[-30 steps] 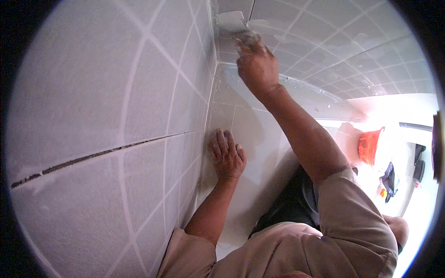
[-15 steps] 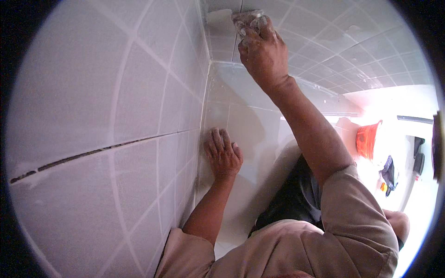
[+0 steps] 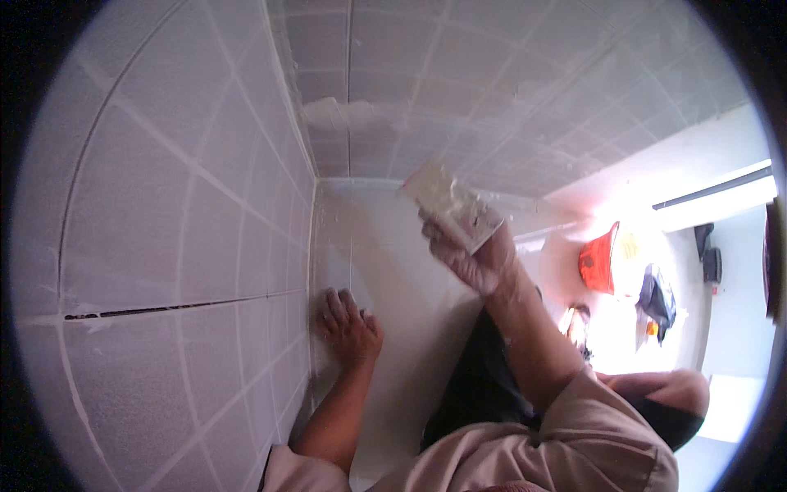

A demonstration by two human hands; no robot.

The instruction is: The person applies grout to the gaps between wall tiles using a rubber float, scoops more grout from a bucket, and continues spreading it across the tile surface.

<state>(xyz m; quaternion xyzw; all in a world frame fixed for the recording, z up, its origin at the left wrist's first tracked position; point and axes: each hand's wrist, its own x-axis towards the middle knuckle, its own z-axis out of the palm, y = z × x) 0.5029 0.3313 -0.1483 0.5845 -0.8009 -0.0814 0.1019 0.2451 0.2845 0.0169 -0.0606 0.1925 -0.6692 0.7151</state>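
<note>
My right hand point(image 3: 479, 256) is wrapped round a flat scraper point(image 3: 451, 205) whose broad face carries wet, pale paste. It is held away from the far tiled wall point(image 3: 459, 74), over the pale smooth surface point(image 3: 385, 238) below. On that wall, near the corner, a whitish smear of paste point(image 3: 328, 113) crosses a dark vertical joint. My left hand point(image 3: 351, 324) rests on the pale surface close to the left wall, empty, with its fingers stretched out. Whitish residue coats the fingers of both hands.
The grey tiled wall point(image 3: 197, 254) on the left has a dark open joint point(image 3: 131, 312) running across it. A red-orange bucket point(image 3: 600, 261) stands at the right in bright light, beside a dark bag point(image 3: 656, 295). My bent leg point(image 3: 664, 394) is at the lower right.
My right hand has come off the far wall and moved down toward me, turning the scraper's coated face up. The view has shifted; my left hand stays resting on the pale surface.
</note>
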